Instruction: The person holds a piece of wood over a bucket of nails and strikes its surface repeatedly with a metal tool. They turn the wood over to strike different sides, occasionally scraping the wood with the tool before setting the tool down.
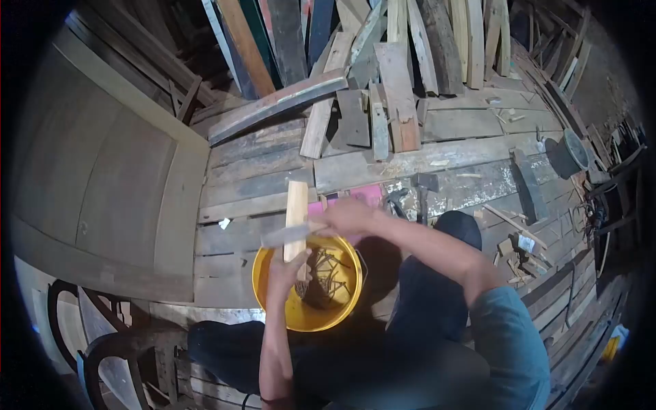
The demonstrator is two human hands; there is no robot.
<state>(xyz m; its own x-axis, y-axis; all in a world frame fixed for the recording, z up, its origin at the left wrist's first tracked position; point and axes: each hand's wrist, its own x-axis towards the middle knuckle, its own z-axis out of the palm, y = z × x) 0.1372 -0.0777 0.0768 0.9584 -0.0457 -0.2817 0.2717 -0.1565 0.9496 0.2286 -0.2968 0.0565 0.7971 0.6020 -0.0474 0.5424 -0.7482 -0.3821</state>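
Note:
My left hand (290, 270) is wrapped round the lower part of a pale wood block (296, 205), which stands up over the near side of a yellow bucket (258, 290). In my right hand (348, 217), fingers closed, is a knife-like tool with a broad grey blade (283, 236), smeared by motion. The blade crosses the block just above my left hand. Thin brown pieces that look like nails (331, 277) lie inside the bucket, which sits between my legs.
A hammer (395, 202) and a pink object (365, 196) lie beyond the bucket on the plank floor. Boards (396, 89) lean at the back. A wooden panel (102, 178) stands left. Wood scraps (519, 253) and a dark bucket (568, 154) are at right.

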